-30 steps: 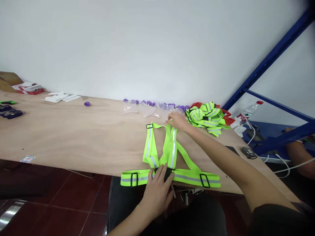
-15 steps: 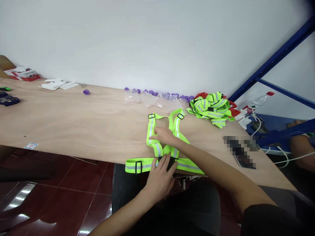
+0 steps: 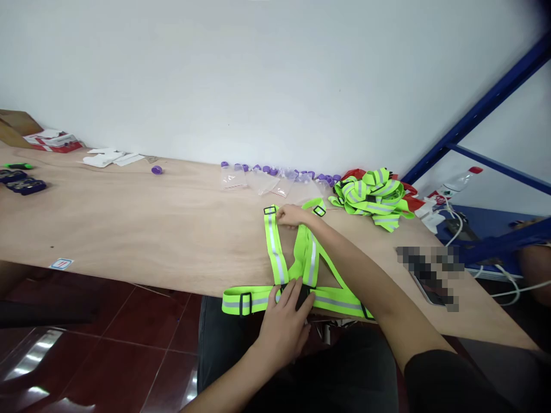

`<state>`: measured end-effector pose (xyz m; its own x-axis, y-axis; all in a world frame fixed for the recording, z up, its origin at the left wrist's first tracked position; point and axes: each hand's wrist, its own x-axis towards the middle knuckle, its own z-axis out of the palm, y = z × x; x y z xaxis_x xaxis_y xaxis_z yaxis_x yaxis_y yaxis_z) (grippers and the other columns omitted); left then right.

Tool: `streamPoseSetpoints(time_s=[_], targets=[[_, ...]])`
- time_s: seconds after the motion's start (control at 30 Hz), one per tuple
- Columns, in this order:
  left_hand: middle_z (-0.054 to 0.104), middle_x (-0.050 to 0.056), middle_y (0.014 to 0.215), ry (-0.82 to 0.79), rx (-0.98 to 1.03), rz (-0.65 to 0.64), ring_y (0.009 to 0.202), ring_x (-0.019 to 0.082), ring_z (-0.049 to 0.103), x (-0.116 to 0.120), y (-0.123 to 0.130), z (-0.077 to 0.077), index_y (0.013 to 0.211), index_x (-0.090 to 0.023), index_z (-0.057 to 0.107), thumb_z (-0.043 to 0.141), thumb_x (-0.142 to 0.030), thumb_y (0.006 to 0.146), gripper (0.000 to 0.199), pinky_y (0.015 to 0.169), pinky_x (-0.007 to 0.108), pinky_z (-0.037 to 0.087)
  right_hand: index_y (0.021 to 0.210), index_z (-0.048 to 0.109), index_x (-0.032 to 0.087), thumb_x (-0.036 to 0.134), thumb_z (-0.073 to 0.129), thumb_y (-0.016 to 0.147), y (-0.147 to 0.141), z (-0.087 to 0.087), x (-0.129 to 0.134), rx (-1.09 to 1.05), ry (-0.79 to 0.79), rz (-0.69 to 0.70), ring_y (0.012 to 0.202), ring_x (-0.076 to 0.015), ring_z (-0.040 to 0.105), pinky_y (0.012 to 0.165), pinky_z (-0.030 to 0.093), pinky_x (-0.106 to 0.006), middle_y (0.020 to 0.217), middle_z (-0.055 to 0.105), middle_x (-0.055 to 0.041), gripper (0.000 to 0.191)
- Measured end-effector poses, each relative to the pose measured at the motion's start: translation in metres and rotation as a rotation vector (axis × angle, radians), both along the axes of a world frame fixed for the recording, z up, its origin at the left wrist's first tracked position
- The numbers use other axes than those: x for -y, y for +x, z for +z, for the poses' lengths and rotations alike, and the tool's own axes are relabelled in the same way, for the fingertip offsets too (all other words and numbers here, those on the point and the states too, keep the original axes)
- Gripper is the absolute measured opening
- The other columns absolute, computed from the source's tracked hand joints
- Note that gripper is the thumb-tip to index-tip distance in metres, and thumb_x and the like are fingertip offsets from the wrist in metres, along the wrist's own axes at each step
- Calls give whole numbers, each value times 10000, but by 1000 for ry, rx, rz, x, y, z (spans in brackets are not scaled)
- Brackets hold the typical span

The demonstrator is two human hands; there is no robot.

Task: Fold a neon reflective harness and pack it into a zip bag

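Note:
A lime-yellow reflective vest (image 3: 310,258) made of straps with silver stripes lies spread at the table's front edge. My left hand (image 3: 286,321) rests with its fingers flat over the black patch (image 3: 302,296) where the straps meet, partly hiding it. My right hand (image 3: 291,216) is closed at the top of the left shoulder strap, beside a black slider buckle (image 3: 270,210), and covers part of the neck strap. Another black slider (image 3: 319,210) sits atop the other shoulder strap. The waist strap (image 3: 253,301) runs along the edge, with a slider near its left end.
A heap of similar vests (image 3: 372,195) lies at the back right on red plastic. Small clear bags (image 3: 262,182) with purple items line the wall. A phone (image 3: 426,281) lies right, near a blue metal frame (image 3: 486,115). Another person's arm (image 3: 536,267) shows at far right.
My right hand has moved up along the left shoulder strap towards its buckle, and that strap now lies straighter. My left hand stays on the black patch. The view has shifted slightly.

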<state>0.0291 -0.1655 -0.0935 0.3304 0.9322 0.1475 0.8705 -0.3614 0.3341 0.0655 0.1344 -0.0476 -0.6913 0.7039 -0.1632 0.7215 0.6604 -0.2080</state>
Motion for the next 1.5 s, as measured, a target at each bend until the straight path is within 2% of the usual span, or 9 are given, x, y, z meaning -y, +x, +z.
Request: streamPoseSetpoints(time_s=[0.17,0.3,0.47,0.87,1.03,1.13,1.3,1.4,1.5], targets=[[271,153,1631,12,20,2,1467,328,306,0,1,-8,1514,-247,375,533,-372,956,593,1120,573,297,1385,552,274,175,614,844,-12,17,-16,14,164,169,1116,-270,635,797,479,-298,1382,594,-106,553],[263,147,1634,35,26,5,1466,330,311,1,2,-15,1521,-253,368,532,-363,952,602,1124,568,300,1193,692,299,190,614,853,-33,18,-18,94,183,362,1106,-249,633,787,455,-280,1236,681,-60,365],[284,141,1628,17,51,0,1453,337,330,0,1,-15,1516,-252,385,515,-396,958,591,1124,569,307,1035,739,225,181,498,920,-41,28,-28,125,262,410,1015,-250,651,733,411,-294,1142,718,-92,270],[308,160,1614,12,47,-19,1467,327,319,-2,-1,-8,1489,-233,410,505,-391,966,554,1114,565,328,1069,746,188,183,451,917,-49,66,-69,14,378,194,1035,-281,629,768,423,-327,1124,724,-120,332],[332,158,1604,1,53,-11,1443,330,365,-5,-2,-6,1480,-251,428,537,-402,957,554,1099,548,357,982,770,181,164,526,874,-60,50,-67,14,309,111,1010,-282,663,789,458,-317,1028,757,-129,267],[373,157,1582,-17,76,-17,1400,341,423,-9,-4,-4,1456,-259,464,543,-422,956,532,1078,551,388,1102,739,171,152,555,873,-58,38,-56,-11,236,89,988,-249,682,790,483,-282,1047,765,-115,295],[413,113,1566,-14,116,-82,1401,314,429,-13,-16,11,1460,-286,457,496,-388,991,482,1089,555,405,1403,530,160,224,485,962,2,51,-22,-144,161,67,1076,-200,670,900,502,-273,1232,710,-103,448],[374,61,1594,46,128,-129,1469,264,334,-3,-45,29,1499,-305,402,480,-297,1004,501,1164,522,350,1307,606,216,309,491,957,82,60,21,-352,177,-41,1107,-238,663,948,512,-347,1242,701,-85,379],[386,36,1588,104,110,-66,1476,247,323,10,-92,38,1503,-321,392,519,-314,997,522,1191,500,331,1141,673,306,459,492,946,171,50,83,-444,236,-281,1087,-287,670,930,532,-420,1174,717,-76,307]])
